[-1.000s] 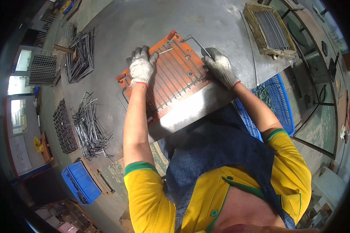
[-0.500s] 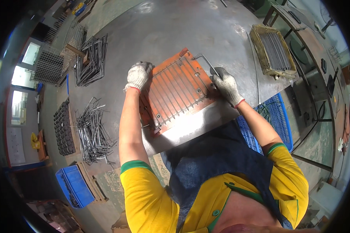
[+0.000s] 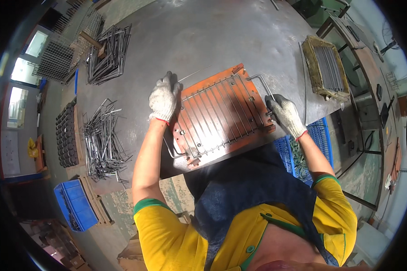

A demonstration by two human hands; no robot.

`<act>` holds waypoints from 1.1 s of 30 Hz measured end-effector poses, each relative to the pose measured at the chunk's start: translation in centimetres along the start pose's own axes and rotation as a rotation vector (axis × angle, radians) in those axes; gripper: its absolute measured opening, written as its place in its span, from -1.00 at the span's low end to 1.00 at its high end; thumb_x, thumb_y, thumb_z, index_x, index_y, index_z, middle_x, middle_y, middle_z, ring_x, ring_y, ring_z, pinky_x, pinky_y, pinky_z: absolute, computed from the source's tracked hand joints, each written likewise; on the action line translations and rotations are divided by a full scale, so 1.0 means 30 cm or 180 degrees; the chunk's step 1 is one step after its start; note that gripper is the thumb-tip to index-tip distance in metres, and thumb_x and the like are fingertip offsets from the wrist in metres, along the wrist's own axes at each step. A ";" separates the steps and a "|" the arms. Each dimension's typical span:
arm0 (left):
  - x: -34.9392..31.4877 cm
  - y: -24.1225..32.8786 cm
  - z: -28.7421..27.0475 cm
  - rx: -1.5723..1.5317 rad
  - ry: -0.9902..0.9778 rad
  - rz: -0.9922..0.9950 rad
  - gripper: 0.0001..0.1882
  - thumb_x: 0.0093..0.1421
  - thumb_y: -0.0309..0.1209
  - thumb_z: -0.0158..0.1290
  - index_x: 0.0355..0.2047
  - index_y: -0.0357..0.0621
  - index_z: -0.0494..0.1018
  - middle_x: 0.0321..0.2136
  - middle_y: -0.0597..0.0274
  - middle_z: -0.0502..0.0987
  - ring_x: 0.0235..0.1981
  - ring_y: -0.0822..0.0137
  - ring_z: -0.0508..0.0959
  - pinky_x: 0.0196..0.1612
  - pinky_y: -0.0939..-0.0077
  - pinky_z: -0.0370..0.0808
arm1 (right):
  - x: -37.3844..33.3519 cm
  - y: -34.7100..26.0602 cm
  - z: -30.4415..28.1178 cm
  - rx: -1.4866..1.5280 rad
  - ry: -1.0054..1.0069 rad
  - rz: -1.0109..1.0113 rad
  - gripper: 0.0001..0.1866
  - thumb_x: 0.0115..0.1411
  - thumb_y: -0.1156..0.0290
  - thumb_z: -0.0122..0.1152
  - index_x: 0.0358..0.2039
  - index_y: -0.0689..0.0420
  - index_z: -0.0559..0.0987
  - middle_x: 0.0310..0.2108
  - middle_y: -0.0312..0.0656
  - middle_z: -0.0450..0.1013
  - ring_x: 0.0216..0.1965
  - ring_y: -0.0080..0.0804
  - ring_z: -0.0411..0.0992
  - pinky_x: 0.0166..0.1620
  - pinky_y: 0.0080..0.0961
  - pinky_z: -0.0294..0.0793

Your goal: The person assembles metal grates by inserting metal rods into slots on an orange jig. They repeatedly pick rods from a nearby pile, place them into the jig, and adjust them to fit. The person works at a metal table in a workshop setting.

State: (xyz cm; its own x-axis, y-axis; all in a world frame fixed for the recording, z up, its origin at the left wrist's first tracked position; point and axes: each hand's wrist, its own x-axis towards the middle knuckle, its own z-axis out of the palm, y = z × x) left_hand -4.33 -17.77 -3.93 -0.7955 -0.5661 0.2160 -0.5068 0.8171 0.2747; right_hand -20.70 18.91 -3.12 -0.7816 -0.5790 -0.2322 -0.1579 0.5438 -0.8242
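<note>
A wire grid rack [image 3: 215, 115] of thin parallel metal rods lies on an orange jig plate [image 3: 233, 72] with small blocks and pegs, at the table's near edge. My gloved right hand [image 3: 286, 114] is closed round a bent rod handle [image 3: 263, 81] at the plate's right side. At the plate's left edge, my gloved left hand [image 3: 163, 100] has its fingers bent and pointing away from me; what they hold is hidden. A thin straight line, perhaps a wire [image 3: 195, 72], runs from beside its fingertips. Below that hand, another bent rod handle [image 3: 171, 153] sticks out at the near left corner.
Bent rods [image 3: 105, 142] lie piled on the left of the metal table [image 3: 199, 31], with stacked rod frames [image 3: 111, 54] behind. A worn box of straight rods [image 3: 328, 67] stands at the right. Blue crates [image 3: 74, 205] [image 3: 323, 135] sit beside the table.
The view has shifted, and the jig plate with the rack sits further right and nearer me. My left hand's fingers have straightened somewhat. More of the near left handle shows.
</note>
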 end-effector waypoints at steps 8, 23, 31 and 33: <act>0.023 0.053 -0.032 0.0265 -0.0206 -0.0016 -0.65 0.29 -0.16 0.07 -0.02 -0.06 0.53 -0.14 -0.08 0.58 -0.11 -0.10 0.59 -0.05 0.05 0.52 | 0.274 -0.355 0.091 -0.2195 0.0393 -0.2549 -0.72 0.24 0.35 0.10 -0.06 0.10 0.55 -0.21 -0.04 0.52 -0.18 -0.08 0.56 -0.10 -0.16 0.55; 0.020 0.010 -0.008 -0.1887 0.0787 -0.1283 -0.57 0.33 -0.12 0.01 0.02 -0.18 0.54 -0.10 0.02 0.62 -0.03 0.07 0.61 0.07 0.24 0.49 | 0.583 -0.487 0.414 -0.4134 -0.0411 -0.2778 -0.84 0.09 0.49 0.15 -0.39 0.19 0.68 -0.34 0.04 0.62 -0.30 -0.05 0.64 -0.27 -0.14 0.63; -0.209 -0.142 -0.133 -0.4892 0.1283 -0.1915 -0.53 0.39 -0.23 0.07 0.21 -0.24 0.38 -0.11 0.09 0.61 -0.05 0.27 0.61 0.02 0.51 0.54 | 0.476 -0.392 -0.175 -0.2067 0.0882 -0.0677 -0.68 0.24 0.17 0.03 -0.15 0.09 0.58 -0.31 0.08 0.59 -0.23 0.07 0.57 -0.17 -0.05 0.51; -0.286 -0.161 -0.111 -0.3733 0.0861 -0.1605 -0.44 0.39 -0.20 0.06 0.28 -0.26 0.29 0.01 0.01 0.57 0.10 0.21 0.55 0.15 0.43 0.46 | 0.428 -0.222 -0.420 -0.2396 0.1411 -0.0409 -0.66 0.25 0.14 0.04 -0.19 0.11 0.60 -0.32 0.10 0.59 -0.23 0.13 0.56 -0.17 -0.04 0.51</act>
State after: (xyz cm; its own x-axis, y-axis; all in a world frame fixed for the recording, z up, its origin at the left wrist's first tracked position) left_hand 6.05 -17.22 -4.00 -0.4428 -0.8966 -0.0072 -0.0291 0.0064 0.9996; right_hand -37.31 15.52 5.90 -0.8679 -0.4591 0.1895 -0.4941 0.8371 -0.2349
